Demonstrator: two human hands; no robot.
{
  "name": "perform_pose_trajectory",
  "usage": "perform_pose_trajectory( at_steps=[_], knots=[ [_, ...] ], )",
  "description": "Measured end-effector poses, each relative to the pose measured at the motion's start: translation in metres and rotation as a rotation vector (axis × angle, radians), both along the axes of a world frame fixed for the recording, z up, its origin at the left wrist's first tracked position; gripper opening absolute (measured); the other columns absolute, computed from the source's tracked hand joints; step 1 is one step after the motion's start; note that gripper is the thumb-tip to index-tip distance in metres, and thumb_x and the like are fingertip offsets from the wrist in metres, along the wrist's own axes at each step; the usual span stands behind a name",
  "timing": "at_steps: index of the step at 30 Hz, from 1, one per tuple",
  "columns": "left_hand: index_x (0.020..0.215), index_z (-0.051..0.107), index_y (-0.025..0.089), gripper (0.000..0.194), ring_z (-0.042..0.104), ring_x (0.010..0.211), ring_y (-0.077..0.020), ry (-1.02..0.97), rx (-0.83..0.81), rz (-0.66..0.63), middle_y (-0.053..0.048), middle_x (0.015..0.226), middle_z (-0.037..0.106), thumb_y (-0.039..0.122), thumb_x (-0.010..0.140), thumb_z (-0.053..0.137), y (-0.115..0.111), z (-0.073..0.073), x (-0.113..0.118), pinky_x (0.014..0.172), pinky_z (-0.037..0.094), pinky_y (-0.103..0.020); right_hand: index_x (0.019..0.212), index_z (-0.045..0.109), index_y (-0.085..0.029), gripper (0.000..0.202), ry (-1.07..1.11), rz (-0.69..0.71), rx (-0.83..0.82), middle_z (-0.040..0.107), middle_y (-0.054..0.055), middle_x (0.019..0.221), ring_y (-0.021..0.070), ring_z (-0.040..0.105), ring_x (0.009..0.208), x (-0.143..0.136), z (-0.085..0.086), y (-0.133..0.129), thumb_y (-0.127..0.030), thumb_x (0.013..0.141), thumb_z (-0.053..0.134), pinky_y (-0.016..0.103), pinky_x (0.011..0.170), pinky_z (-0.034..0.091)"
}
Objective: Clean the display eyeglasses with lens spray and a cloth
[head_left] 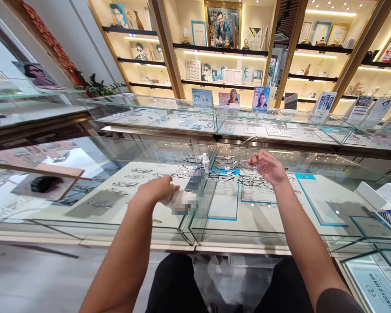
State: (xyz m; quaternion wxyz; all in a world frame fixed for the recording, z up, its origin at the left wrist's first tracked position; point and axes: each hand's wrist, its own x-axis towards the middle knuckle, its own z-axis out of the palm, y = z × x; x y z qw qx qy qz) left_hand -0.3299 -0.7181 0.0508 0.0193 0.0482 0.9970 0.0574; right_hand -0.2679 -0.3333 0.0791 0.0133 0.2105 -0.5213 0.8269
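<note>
My right hand (270, 168) is raised over the right part of the glass counter, its fingers pinched on a pair of thin-rimmed glasses (257, 141). My left hand (158, 189) is low over the counter, back upward, fingertips slightly apart and pointing right; nothing shows held in it. A pale, pixelated patch (184, 202) lies just beyond its fingertips. Between the hands, a small white bottle (206, 163) stands upright on the glass. Rows of eyeglasses (226, 176) lie around and behind the bottle, and more glasses (125, 184) are left of my left hand.
A glass-topped display counter (247, 239) spans the front. Behind it stands another glass case (156, 119) with glasses and upright cards. Open white boxes (376, 195) sit at the right. Lit wall shelves (220, 50) hold pictures and ornaments. A dark object (42, 184) appears at the left.
</note>
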Motion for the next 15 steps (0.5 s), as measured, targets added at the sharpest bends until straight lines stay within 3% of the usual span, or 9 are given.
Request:
perform_pose_trajectory(
  at_steps=[2, 4, 6, 9, 12, 15],
  knots=[
    [0.104, 0.071, 0.019, 0.049, 0.073, 0.095, -0.0411, 0.234, 0.014, -0.067, -0.019, 0.104, 0.077, 0.063, 0.084, 0.059, 0.010, 0.016, 0.010, 0.072, 0.056, -0.051, 0.075, 0.062, -0.022, 0.025, 0.015, 0.053, 0.043, 0.064, 0.000, 0.078, 0.0170, 0.065, 0.087, 0.001, 0.004, -0.005, -0.039, 0.080, 0.080, 0.035, 0.091, 0.053],
    [0.129, 0.065, 0.019, 0.056, 0.067, 0.122, -0.0418, 0.372, 0.144, -0.313, -0.020, 0.133, 0.071, 0.061, 0.095, 0.051, 0.036, 0.043, 0.024, 0.095, 0.055, -0.059, 0.077, 0.064, -0.022, 0.025, 0.023, 0.094, 0.102, 0.063, 0.000, 0.078, 0.0162, 0.064, 0.086, 0.003, 0.013, -0.009, -0.040, 0.080, 0.081, 0.035, 0.091, 0.051],
    [0.148, 0.052, 0.023, 0.063, 0.054, 0.142, -0.0365, 0.517, 0.290, -0.544, -0.016, 0.155, 0.058, 0.061, 0.098, 0.052, 0.068, 0.075, 0.038, 0.115, 0.045, -0.057, 0.077, 0.065, -0.022, 0.024, 0.036, 0.114, 0.187, 0.064, 0.000, 0.079, 0.0155, 0.062, 0.084, 0.006, 0.028, -0.012, -0.040, 0.081, 0.081, 0.034, 0.091, 0.050],
    [0.155, 0.044, 0.025, 0.078, 0.048, 0.149, -0.0325, 0.718, 0.442, -0.841, -0.014, 0.160, 0.052, 0.061, 0.091, 0.070, 0.113, 0.114, 0.049, 0.124, 0.038, -0.052, 0.078, 0.065, -0.022, 0.023, 0.073, 0.114, 0.341, 0.065, 0.001, 0.082, 0.0163, 0.061, 0.084, 0.015, 0.057, -0.009, -0.039, 0.083, 0.079, 0.035, 0.091, 0.048],
    [0.150, 0.050, 0.028, 0.070, 0.052, 0.145, -0.0307, 0.844, 0.501, -1.014, -0.012, 0.156, 0.058, 0.054, 0.090, 0.075, 0.142, 0.131, 0.050, 0.122, 0.039, -0.050, 0.078, 0.066, -0.022, 0.022, 0.130, 0.077, 0.465, 0.066, 0.002, 0.084, 0.0174, 0.061, 0.086, 0.027, 0.086, -0.001, -0.039, 0.086, 0.076, 0.035, 0.090, 0.047],
    [0.141, 0.056, 0.028, 0.057, 0.062, 0.133, -0.0278, 0.950, 0.572, -1.047, -0.010, 0.143, 0.068, 0.050, 0.092, 0.074, 0.156, 0.132, 0.047, 0.114, 0.045, -0.046, 0.079, 0.066, -0.022, 0.020, 0.186, 0.034, 0.552, 0.066, 0.002, 0.083, 0.0174, 0.061, 0.086, 0.038, 0.107, 0.007, -0.037, 0.088, 0.073, 0.036, 0.090, 0.046]
  ],
)
